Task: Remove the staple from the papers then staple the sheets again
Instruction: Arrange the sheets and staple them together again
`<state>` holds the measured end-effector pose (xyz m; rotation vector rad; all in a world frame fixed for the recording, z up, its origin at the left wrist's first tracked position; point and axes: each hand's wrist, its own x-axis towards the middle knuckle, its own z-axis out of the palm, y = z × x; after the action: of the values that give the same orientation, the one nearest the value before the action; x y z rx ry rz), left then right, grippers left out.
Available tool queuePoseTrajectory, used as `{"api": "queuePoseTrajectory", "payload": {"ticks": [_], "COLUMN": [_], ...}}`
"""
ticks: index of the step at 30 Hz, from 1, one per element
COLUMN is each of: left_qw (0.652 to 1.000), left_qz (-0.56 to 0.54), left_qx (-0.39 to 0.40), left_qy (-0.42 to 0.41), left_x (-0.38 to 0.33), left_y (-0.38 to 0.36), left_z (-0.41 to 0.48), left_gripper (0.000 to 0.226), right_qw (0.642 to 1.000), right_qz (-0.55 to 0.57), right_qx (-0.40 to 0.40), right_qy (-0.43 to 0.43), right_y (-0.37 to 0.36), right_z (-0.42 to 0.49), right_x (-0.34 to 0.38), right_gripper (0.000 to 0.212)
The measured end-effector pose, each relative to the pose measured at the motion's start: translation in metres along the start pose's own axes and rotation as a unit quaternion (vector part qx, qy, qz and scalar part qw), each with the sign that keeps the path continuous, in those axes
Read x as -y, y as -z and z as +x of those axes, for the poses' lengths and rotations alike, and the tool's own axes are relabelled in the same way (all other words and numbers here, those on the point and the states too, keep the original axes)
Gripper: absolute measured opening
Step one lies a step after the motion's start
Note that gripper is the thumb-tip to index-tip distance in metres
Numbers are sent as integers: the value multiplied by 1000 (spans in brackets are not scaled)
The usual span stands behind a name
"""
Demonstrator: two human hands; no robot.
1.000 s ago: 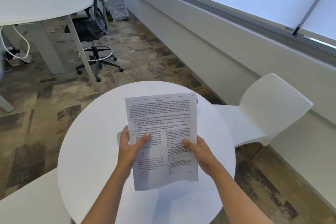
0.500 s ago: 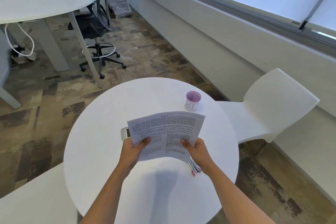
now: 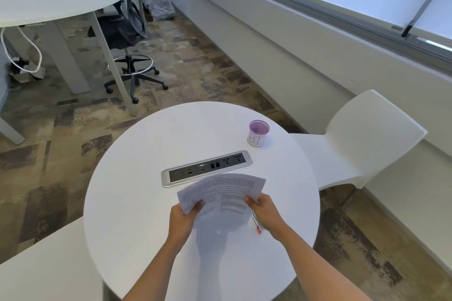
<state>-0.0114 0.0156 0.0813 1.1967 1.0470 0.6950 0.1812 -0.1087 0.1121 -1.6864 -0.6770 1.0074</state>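
Printed papers (image 3: 225, 190) hang nearly flat, low over the round white table (image 3: 137, 203), curving slightly. My left hand (image 3: 183, 220) grips their near left corner, thumb on top. My right hand (image 3: 264, 212) grips the near right edge. A pink and white tool (image 3: 256, 225), possibly a stapler or staple remover, lies on the table partly under my right hand. The staple itself is too small to make out.
A silver power and socket strip (image 3: 208, 168) is set into the table beyond the papers. A purple cup marked "BI" (image 3: 258, 133) stands at the far right. White chairs (image 3: 367, 144) flank the table; an office chair (image 3: 127, 39) and desk stand further off.
The papers have tipped from upright, facing me, down to almost flat above the table, uncovering the socket strip and cup. Both hands kept their hold and dropped lower.
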Motion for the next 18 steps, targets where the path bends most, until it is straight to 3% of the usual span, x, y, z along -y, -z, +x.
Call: {"api": "queuePoseTrajectory", "payload": {"ticks": [4, 8, 10, 18], "left_qw": [999, 997, 995, 990], "left_qz": [7, 3, 9, 10], "left_qx": [-30, -77, -101, -139], "left_qy": [14, 17, 7, -24], "left_x": [17, 19, 15, -12], "left_y": [-2, -4, -2, 19], "left_z": [-5, -1, 2, 5], "left_gripper": [18, 8, 18, 34], "right_qw": [1000, 1000, 999, 969], "right_qz": [-11, -17, -33, -214], "right_qx": [-2, 18, 24, -100], "right_qy": [-12, -11, -10, -65], "right_y": [-3, 2, 8, 24], "right_z": [-2, 4, 9, 37], "right_x": [-7, -5, -4, -31], "right_gripper": [25, 26, 24, 22]}}
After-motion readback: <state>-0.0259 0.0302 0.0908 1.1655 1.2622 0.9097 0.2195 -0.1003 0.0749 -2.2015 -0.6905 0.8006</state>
